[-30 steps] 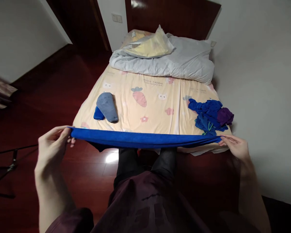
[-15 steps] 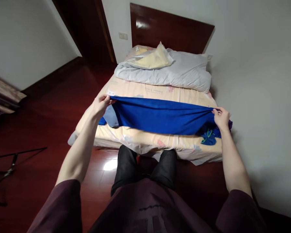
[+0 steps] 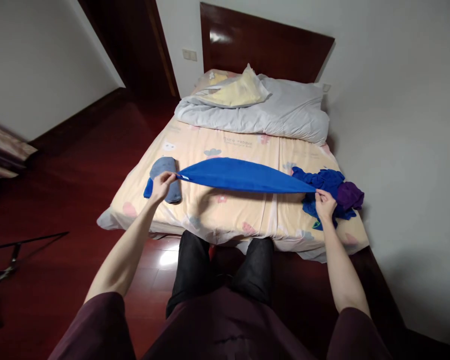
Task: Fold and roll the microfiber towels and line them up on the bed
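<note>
A long blue cloth [image 3: 240, 175] hangs stretched between my hands above the bed, its middle billowing away from me. My left hand [image 3: 162, 187] pinches one end, where a small white label shows. The other end is pinched by my right hand [image 3: 325, 205]. Just behind my left hand lies a folded grey-blue cloth [image 3: 165, 164], with a bit of bright blue fabric [image 3: 147, 189] at its left side. Close to my right hand is a crumpled heap of blue clothes [image 3: 324, 177], with a purple piece [image 3: 350, 195] at its right.
The bed [image 3: 217, 220] has a patterned peach sheet. A grey quilt [image 3: 285, 110] and a pale yellow pillow [image 3: 240, 92] lie near the dark headboard [image 3: 266, 45]. A wall stands at the right. A thin black stand [image 3: 13, 257] is on the floor at left.
Both hands have come lower and nearer to me, the right one also leftward. The cloth, hanging flat before, now billows upward and no longer covers the folded cloth and the heap.
</note>
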`<action>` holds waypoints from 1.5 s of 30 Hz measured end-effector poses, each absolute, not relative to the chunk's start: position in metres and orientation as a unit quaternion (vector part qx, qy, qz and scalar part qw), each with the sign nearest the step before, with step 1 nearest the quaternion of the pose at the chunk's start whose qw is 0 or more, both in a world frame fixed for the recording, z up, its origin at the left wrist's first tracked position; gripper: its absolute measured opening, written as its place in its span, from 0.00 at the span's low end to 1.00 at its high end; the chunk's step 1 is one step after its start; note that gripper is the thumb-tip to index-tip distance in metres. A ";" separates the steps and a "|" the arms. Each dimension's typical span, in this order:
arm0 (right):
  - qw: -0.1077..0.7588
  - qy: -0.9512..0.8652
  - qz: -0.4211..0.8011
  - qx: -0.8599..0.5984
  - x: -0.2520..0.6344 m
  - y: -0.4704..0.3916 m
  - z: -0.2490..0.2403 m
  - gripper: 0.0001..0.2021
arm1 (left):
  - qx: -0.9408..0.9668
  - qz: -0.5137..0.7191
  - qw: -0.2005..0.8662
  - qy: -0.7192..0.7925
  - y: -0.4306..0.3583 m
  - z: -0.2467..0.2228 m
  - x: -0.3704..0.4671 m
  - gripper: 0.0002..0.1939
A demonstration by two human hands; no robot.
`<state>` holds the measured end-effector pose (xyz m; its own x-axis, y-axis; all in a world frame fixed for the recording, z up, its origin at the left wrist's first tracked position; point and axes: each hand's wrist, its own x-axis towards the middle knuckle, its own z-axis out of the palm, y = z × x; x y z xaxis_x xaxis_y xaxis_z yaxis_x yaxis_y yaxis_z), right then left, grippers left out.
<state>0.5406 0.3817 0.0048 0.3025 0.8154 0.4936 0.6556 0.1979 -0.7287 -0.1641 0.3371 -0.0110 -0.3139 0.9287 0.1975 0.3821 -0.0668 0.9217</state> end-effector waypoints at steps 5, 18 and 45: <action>0.397 -0.589 0.119 -0.694 0.533 0.356 -0.073 0.12 | 0.599 0.263 0.296 0.697 0.317 -0.068 -0.157 0.20; 0.210 -0.675 0.063 -0.705 0.544 0.307 -0.147 0.11 | 0.803 0.045 0.083 0.588 0.276 -0.133 -0.163 0.11; 0.164 -0.629 0.059 -0.758 0.551 0.264 -0.174 0.18 | 0.686 0.061 0.129 0.714 0.331 -0.127 -0.133 0.21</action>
<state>0.5508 0.2635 -0.1736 0.2014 0.9726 0.1160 0.9337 -0.1549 -0.3230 -0.1334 0.3315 -0.1267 -0.0261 0.9946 -0.1004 0.9629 0.0520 0.2647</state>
